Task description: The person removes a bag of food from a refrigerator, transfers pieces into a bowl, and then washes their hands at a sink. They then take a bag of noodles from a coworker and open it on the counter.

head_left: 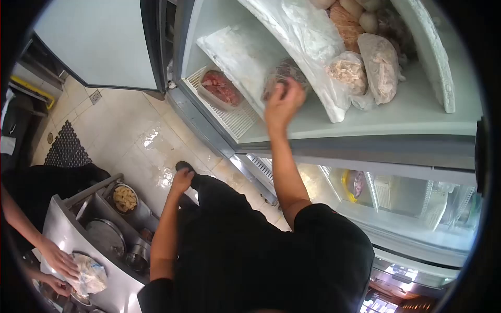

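Inside the freezer, my right hand (pixel 285 102) has its fingers curled on a clear plastic bag (pixel 286 70) of dark frozen food, blurred by motion. This bag lies between two frosted shelf plates, the left shelf (pixel 229 49) and the middle shelf (pixel 308 36). Left of it, a clear tub of red meat (pixel 221 89) rests on a white slatted rack (pixel 235 119). My left hand (pixel 182 180) hangs low over the floor, fingers curled in, with nothing visible in it.
Frosty bags of pale food (pixel 378 68) sit deeper in the freezer. Its door (pixel 94 41) stands wide at left. Below is a lit glass-fronted compartment (pixel 396 198). A co-worker's hand (pixel 61 260) touches a plastic bag (pixel 91 275) on a steel counter, near a pot of yellow pieces (pixel 125 199).
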Available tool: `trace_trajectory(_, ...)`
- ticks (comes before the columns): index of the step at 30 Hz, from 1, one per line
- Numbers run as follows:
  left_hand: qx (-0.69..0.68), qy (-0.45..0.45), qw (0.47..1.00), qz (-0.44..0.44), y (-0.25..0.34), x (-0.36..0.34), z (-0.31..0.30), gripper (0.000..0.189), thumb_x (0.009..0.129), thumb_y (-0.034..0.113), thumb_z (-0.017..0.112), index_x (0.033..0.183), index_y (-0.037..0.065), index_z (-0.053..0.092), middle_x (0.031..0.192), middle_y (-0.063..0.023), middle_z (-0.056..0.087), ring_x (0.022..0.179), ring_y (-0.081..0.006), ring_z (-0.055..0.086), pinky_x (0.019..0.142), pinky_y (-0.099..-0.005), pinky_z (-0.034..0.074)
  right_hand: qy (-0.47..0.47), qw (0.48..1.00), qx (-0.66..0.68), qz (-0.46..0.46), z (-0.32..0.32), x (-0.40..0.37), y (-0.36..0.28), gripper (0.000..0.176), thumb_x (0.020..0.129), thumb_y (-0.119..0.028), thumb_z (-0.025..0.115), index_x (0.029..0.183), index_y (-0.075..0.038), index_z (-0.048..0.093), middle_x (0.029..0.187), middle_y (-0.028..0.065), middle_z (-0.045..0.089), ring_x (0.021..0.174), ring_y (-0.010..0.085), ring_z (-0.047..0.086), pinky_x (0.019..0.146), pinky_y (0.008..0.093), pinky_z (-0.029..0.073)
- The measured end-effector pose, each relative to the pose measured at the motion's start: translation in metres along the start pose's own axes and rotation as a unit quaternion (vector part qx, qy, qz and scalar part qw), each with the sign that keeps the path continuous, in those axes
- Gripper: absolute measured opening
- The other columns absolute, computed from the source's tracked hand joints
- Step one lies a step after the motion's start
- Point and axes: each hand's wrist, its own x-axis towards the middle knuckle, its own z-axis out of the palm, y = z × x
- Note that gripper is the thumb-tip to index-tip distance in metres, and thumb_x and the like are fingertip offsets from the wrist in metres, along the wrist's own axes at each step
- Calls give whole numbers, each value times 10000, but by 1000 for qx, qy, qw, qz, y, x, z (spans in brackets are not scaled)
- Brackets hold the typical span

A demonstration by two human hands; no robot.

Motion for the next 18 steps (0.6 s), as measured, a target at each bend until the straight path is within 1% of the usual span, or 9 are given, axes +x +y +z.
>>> trace_trajectory(3, -100, 11, 990, 98, 64, 71, 23, 486, 800, 316, 596, 1127, -37, 528, 1081, -214, 568, 1051, -306, 531, 901, -350, 401, 121, 983, -135, -9, -9, 40, 3, 562, 808, -220, 576, 1252, 57, 372, 1272, 296, 376, 1179, 437, 343, 998, 469, 262)
trace_trajectory(5, -97, 20, 989, 108, 79, 94, 14, 448, 808, 327, 595, 1084, -24, 557, 1008, -172, 608, 979, -275, 568, 845, -347, 442, 139, 977, -145, 79, 5, 36, -1, 574, 808, -247, 568, 1227, 93, 374, 1277, 321, 351, 1189, 450, 325, 1007, 467, 251)
trace_trajectory(6, -195, -6, 979, 63, 93, 100, 13, 418, 813, 350, 597, 1031, -6, 571, 924, -120, 597, 881, -224, 565, 790, -340, 462, 87, 980, -123, 129, 8, 29, 0, 583, 805, -257, 565, 1233, 90, 372, 1289, 315, 344, 1203, 446, 311, 1009, 466, 252)
trace_trajectory(8, -283, -68, 954, 70, 161, 133, 12, 395, 817, 372, 598, 979, 12, 584, 839, -68, 586, 782, -172, 563, 734, -332, 481, 47, 975, -130, 173, 8, 45, 10, 562, 807, -266, 548, 1220, 84, 397, 1281, 303, 370, 1203, 437, 325, 1001, 463, 271)
trace_trajectory(10, -389, -27, 920, 39, 199, 145, 22, 401, 814, 435, 598, 901, 44, 581, 731, -3, 504, 654, -104, 483, 592, -293, 487, 54, 962, -182, 197, 9, 53, 21, 492, 814, -257, 525, 1176, 69, 457, 1230, 286, 440, 1157, 425, 393, 973, 451, 314)
trace_trajectory(11, -380, -53, 922, 58, 211, 156, 27, 401, 814, 435, 598, 901, 44, 581, 731, -3, 504, 654, -104, 483, 592, -293, 487, 69, 955, -198, 212, 13, 56, 26, 452, 818, -250, 513, 1152, 55, 489, 1200, 276, 476, 1124, 419, 435, 955, 440, 342)
trace_trajectory(14, -370, -9, 927, 56, 224, 195, 26, 415, 789, 439, 632, 877, 38, 574, 706, -23, 520, 566, -132, 502, 484, -281, 477, 58, 954, -199, 218, 23, 57, 44, 402, 817, -246, 504, 1120, 15, 532, 1146, 265, 519, 1055, 414, 492, 914, 419, 388)
trace_trajectory(16, -338, -3, 941, -1, 228, 220, 30, 396, 770, 416, 665, 823, 37, 564, 682, -38, 535, 482, -141, 498, 380, -257, 436, 77, 963, -167, 196, 21, 58, 47, 392, 808, -242, 513, 1107, 9, 542, 1131, 270, 523, 1049, 418, 493, 899, 428, 395)
trace_trajectory(18, -345, 9, 938, -7, 236, 218, 28, 376, 771, 394, 672, 806, 36, 563, 678, -44, 542, 448, -143, 490, 365, -258, 429, 71, 958, -178, 215, 19, 60, 49, 384, 800, -238, 529, 1105, -8, 558, 1136, 237, 538, 1059, 392, 498, 906, 421, 394)
